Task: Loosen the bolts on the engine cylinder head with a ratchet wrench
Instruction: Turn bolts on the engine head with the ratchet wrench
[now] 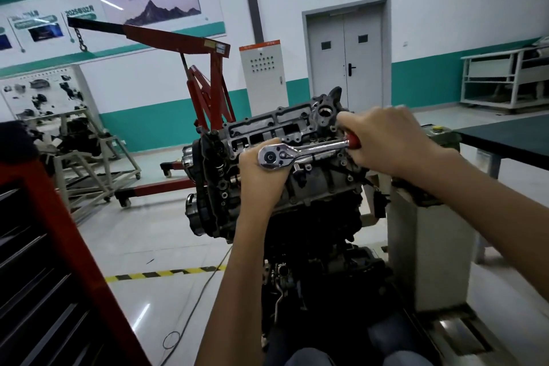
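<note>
- Ratchet wrench (315, 148) lies roughly level across the top of the cylinder head (267, 128), with its chrome head to the left and its red handle (354, 140) to the right.
- Left hand (261, 178) has its back to the camera, fingers curled round the wrench's head end and clamped on it.
- Right hand (386, 142) is wrapped tight round the red handle; only a bit of red shows.
- Socket and bolt under the wrench head are hidden by the left hand, so seating cannot be told.
- Cylinder head sits tilted on top of the engine (312, 217), centre of view.
- Behind: red engine hoist (208, 80), grey control cabinet (263, 68), grey double door (344, 59).
- Left foreground: red tool cabinet (44, 246).
- Right: dark-topped table (511, 137).
- Floor: 1 yellow-black tape strip (166, 273).
</note>
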